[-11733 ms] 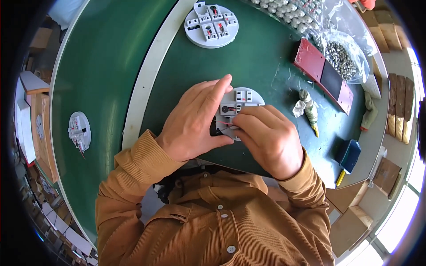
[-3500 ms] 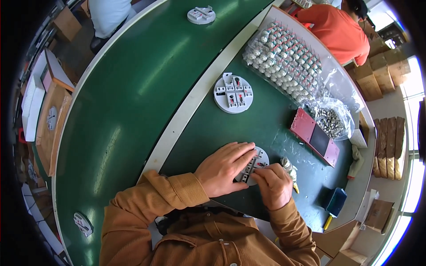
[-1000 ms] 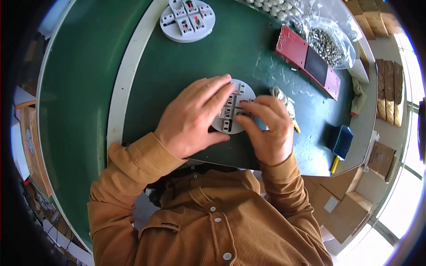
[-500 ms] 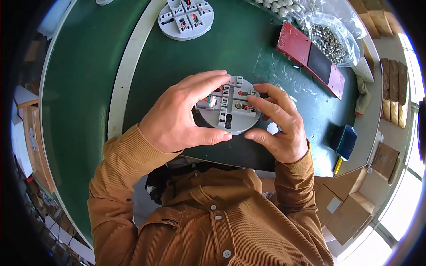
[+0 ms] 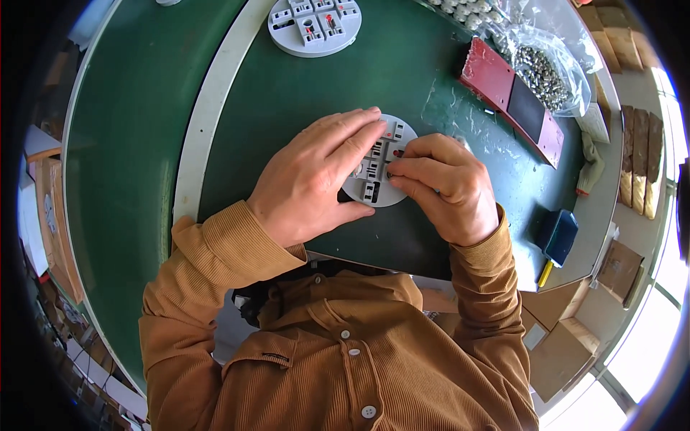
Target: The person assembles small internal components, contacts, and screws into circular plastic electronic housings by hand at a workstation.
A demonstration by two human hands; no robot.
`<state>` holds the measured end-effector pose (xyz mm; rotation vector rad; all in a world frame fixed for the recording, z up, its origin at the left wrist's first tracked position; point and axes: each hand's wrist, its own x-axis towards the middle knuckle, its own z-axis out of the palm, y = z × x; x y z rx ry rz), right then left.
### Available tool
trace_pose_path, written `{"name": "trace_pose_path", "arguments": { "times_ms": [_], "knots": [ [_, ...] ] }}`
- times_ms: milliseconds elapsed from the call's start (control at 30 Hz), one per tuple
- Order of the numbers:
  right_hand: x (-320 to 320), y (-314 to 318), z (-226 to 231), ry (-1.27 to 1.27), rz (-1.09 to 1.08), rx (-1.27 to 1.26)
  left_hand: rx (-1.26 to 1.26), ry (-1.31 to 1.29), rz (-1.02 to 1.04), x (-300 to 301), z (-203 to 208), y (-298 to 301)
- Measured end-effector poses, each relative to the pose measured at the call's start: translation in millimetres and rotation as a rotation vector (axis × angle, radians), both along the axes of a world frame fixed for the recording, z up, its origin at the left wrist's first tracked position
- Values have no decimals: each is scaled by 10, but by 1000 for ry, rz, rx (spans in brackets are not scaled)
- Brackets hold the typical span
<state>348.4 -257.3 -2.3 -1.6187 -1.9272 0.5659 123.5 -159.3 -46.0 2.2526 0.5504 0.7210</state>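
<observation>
A round grey plastic base [image 5: 394,195] with raised blocks, slots and small red parts lies on the green table in front of me. My left hand [image 5: 316,176] is curved around its left side, fingers over the far edge and thumb at the near edge. My right hand [image 5: 449,183] reaches in from the right with thumb and fingertips pinched at a block on the base. Between those fingertips a small round metal part [image 5: 389,173] just shows, mostly covered. The left part of the base is hidden under my left hand.
Farther back stands a second similar grey base [image 5: 316,47]. At right are a red fixture with a black pad [image 5: 489,72], a clear bag of small metal parts [image 5: 540,75], a dark blue scoop with a yellow handle [image 5: 559,235] and a glove [image 5: 591,161]. A green belt [image 5: 136,158] runs along the left.
My right hand has moved inward over the base, its spread fingers closing to a pinch on the small metal part. My left hand has shifted slightly right, and the view has moved a little.
</observation>
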Motion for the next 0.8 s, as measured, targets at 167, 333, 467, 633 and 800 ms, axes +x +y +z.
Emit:
{"name": "trace_pose_path", "arguments": {
  "times_ms": [167,333,467,633,800],
  "knots": [
    [-95,5,16,-18,-19,-22,-48,14,3,-2,39,47],
    [-489,-125,10,-186,-375,16,-84,10,17,-2,66,20],
    [-499,-99,-8,-136,-351,115,-52,-13,40,-34,61,12],
    [-188,-63,0,36,-176,28,-33,-19,12,-10,47,32],
    [-352,-150,-8,-93,-269,33,-43,-15,29,-6,44,-26]
  ]
}}
